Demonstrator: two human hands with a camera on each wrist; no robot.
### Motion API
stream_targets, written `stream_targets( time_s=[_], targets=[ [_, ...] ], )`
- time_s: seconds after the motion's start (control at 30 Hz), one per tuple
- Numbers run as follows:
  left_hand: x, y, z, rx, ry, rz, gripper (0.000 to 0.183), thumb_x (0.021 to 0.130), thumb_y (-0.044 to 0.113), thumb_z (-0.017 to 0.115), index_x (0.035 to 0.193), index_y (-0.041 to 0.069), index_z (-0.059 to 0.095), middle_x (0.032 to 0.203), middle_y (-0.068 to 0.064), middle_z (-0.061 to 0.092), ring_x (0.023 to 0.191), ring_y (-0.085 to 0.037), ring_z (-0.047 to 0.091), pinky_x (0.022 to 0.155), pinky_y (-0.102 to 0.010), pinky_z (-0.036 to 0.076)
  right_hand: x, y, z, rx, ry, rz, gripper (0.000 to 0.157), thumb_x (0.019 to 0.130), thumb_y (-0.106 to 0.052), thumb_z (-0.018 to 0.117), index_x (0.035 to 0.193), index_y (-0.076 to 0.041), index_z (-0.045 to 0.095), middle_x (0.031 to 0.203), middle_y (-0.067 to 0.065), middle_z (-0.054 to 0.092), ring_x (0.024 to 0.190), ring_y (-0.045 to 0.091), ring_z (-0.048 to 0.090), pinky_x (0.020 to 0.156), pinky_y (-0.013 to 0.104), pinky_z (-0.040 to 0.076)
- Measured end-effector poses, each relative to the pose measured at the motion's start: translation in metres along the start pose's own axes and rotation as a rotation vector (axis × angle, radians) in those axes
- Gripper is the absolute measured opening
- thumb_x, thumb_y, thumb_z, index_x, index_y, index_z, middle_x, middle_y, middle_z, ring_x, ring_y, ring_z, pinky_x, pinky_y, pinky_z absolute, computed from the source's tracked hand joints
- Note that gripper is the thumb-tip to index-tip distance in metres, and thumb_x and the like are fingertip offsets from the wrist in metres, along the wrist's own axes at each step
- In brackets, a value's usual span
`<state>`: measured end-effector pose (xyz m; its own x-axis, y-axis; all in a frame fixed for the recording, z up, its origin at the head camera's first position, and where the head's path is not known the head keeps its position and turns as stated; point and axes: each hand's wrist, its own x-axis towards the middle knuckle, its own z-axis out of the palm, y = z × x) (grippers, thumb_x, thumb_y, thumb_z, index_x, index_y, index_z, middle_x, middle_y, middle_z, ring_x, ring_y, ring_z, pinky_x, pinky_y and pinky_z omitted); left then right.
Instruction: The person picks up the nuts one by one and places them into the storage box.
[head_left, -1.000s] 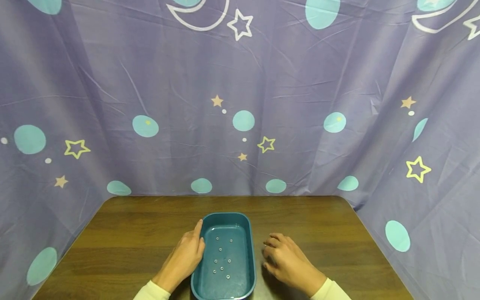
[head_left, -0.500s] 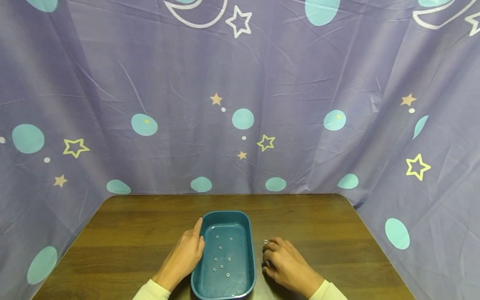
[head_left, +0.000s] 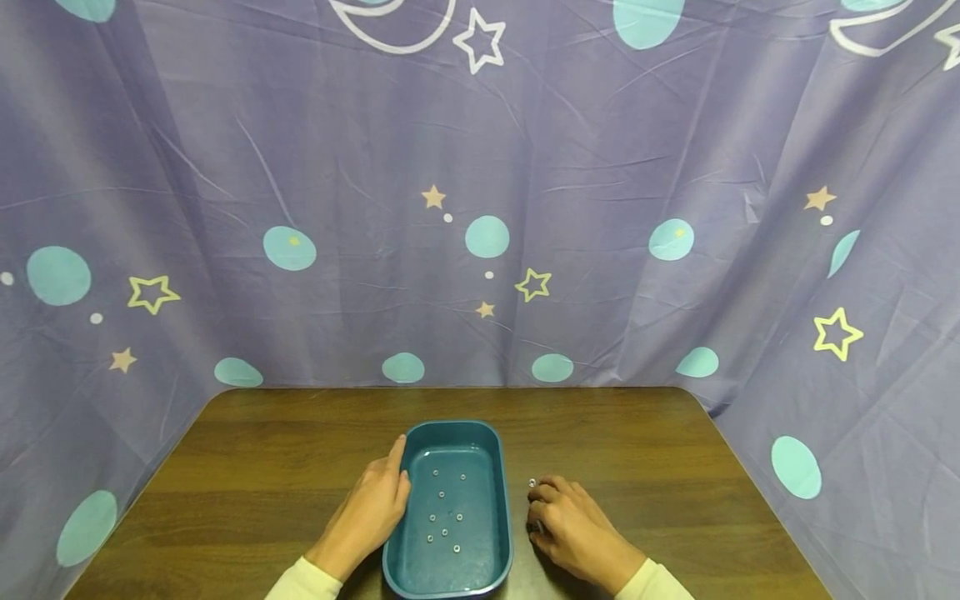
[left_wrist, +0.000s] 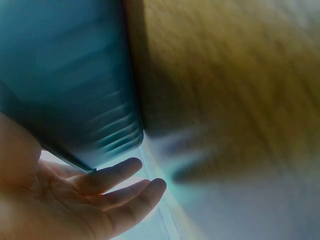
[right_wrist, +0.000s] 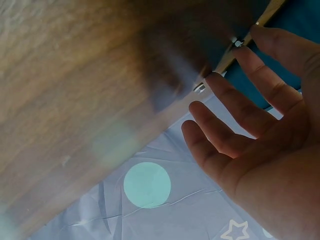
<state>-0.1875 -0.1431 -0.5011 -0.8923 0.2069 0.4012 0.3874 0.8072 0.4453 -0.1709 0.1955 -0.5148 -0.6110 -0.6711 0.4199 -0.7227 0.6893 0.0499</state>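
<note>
A teal rectangular tray point(head_left: 450, 575) stands on the table, with several small silver nuts point(head_left: 457, 549) scattered over its floor. My left hand point(head_left: 369, 508) rests along the tray's left side, index finger at the rim. In the left wrist view its fingers lie loosely extended beside the outer wall. Right of the tray, my right hand point(head_left: 573, 525) is down at the tabletop, fingers bent loosely. One nut point(right_wrist: 238, 44) sits right at the index fingertip, near the thumb tip. Another nut point(right_wrist: 199, 88) lies on the table just past the middle and ring fingertips.
The brown wooden table point(head_left: 300, 433) has rounded far corners. A purple curtain point(head_left: 600, 317) with stars and teal spots hangs behind it and along both sides.
My right hand has shifted slightly toward me and its fingers have drawn back, so a nut on the table beyond them now shows. The left hand and tray stay in place.
</note>
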Motion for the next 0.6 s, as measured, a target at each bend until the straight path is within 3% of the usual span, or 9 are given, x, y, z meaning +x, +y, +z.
stream_targets(
  time_s=[0.17,0.6],
  targets=[
    [-0.0007,0.0001,0.0000,0.000,0.000,-0.002,0.056,0.104,0.001,0.064,0.154,-0.016,0.049,0.127,-0.036,0.071,0.119,-0.049,0.071,0.103,-0.061,0.058,-0.0011,0.0018,0.0029,-0.015,0.030,-0.009,0.016,0.075,-0.017,0.091,0.082,-0.023,0.078,0.112,0.003,0.079,0.113,0.029,0.070,0.087,0.047,0.060],
    [-0.0010,0.0009,-0.0003,-0.002,0.001,-0.007,0.057,0.104,0.002,0.064,0.155,-0.016,0.048,0.129,-0.036,0.071,0.120,-0.050,0.070,0.104,-0.062,0.057,-0.0001,0.0017,0.0008,-0.043,-0.001,-0.012,0.012,0.080,-0.018,0.091,0.081,-0.020,0.079,0.115,0.003,0.078,0.113,0.027,0.069,0.088,0.044,0.059]
  ],
)
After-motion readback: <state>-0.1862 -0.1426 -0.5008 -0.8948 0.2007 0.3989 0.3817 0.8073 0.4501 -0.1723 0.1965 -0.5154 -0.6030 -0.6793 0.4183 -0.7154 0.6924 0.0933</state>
